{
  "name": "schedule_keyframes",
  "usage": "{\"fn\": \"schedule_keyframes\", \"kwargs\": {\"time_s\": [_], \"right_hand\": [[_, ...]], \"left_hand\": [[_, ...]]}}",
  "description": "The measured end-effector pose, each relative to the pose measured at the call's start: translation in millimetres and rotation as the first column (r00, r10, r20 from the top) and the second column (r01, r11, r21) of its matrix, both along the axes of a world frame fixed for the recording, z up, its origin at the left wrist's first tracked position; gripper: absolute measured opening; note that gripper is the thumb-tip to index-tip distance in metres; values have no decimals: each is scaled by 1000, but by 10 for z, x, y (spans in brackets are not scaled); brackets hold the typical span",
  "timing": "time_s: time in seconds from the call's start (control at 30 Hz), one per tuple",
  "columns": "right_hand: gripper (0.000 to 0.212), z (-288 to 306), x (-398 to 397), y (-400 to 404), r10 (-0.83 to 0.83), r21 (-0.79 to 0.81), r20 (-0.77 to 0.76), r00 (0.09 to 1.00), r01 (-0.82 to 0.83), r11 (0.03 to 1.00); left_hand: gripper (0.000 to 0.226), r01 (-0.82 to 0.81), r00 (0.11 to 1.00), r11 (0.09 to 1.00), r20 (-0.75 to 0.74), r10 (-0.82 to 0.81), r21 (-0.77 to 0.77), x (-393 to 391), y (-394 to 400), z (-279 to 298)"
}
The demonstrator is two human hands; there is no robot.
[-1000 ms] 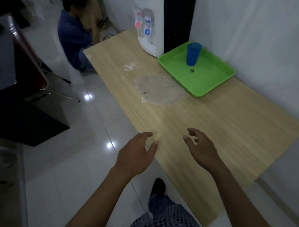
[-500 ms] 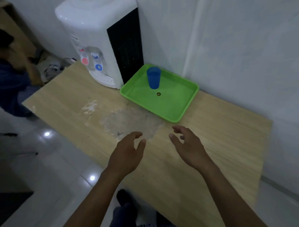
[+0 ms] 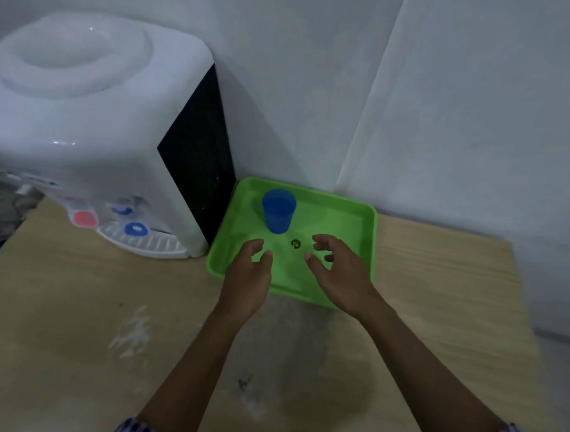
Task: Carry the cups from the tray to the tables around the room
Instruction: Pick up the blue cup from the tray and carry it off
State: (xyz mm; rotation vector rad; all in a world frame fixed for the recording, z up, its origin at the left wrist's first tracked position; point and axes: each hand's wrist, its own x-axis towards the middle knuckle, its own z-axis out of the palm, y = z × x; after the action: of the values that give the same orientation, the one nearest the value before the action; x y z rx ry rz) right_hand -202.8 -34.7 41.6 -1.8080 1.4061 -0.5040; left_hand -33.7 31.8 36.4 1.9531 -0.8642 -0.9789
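One blue plastic cup [image 3: 278,210] stands upright in the far left part of a green tray [image 3: 366,239] on a wooden table [image 3: 77,304]. My left hand [image 3: 248,279] hovers over the tray's near left edge, fingers apart and empty, a short way in front of the cup. My right hand [image 3: 340,273] reaches over the tray's middle, fingers spread, holding nothing. A small dark round thing [image 3: 295,244] lies in the tray between my two hands.
A white water dispenser [image 3: 94,135] with red and blue taps stands on the table just left of the tray. White walls close in behind and to the right. The tabletop has a worn, pale patch [image 3: 303,363] in front of the tray.
I have come closer to the table and the view has swung towards the tray. Both hands moved forward from above the bare tabletop to above the tray, still empty.
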Motion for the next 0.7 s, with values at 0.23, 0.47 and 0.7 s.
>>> {"fn": "schedule_keyframes", "kwargs": {"time_s": [0.23,0.47,0.7], "right_hand": [[72,-452,645,-467,-86,40,4,996,86,996],[91,-783,972,-754,-175,35,38,984,173,984],[72,-833,1099,-812,-254,-1,134,958,256,967]], "left_hand": [[44,-46,985,998,-163,51,36,345,-675,-362],[55,-14,966,997,-258,33,73,429,-875,-633],[62,1,951,994,-306,32,108,510,-848,-732]]}}
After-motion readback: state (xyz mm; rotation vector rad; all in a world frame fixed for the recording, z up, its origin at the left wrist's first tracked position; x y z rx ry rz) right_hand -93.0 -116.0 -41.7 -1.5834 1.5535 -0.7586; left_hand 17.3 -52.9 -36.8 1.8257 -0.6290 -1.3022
